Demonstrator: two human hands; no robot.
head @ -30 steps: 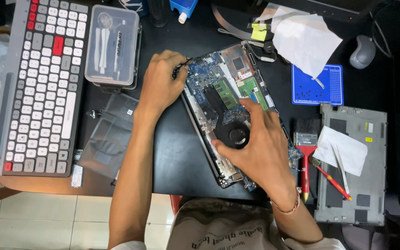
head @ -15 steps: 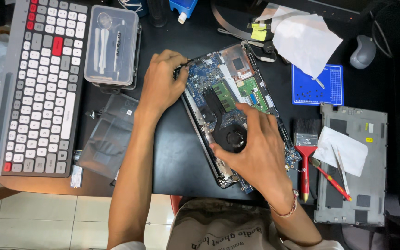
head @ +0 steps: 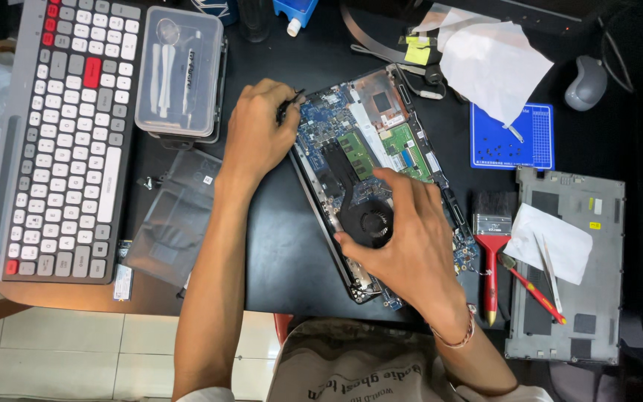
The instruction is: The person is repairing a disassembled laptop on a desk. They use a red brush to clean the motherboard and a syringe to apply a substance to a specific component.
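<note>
An opened laptop base (head: pixel 370 160) lies tilted on the black desk, its blue and green circuit boards bare. My left hand (head: pixel 258 134) rests at its upper left corner, fingers closed on a thin dark tool. My right hand (head: pixel 411 238) lies over the lower half of the laptop, thumb and fingers spread around the round black cooling fan (head: pixel 370 221) and touching it.
A grey and white keyboard (head: pixel 61 134) lies at the left, next to a clear plastic tool box (head: pixel 180 71). An anti-static bag (head: pixel 176 212) lies below it. At the right are a blue screw mat (head: pixel 511 138), a red brush (head: pixel 491 253), a red screwdriver (head: pixel 536 292), tweezers and the grey laptop cover (head: pixel 571 260).
My right hand has slid down and right off the fan, which now shows more fully. My left hand has stayed at the laptop's corner.
</note>
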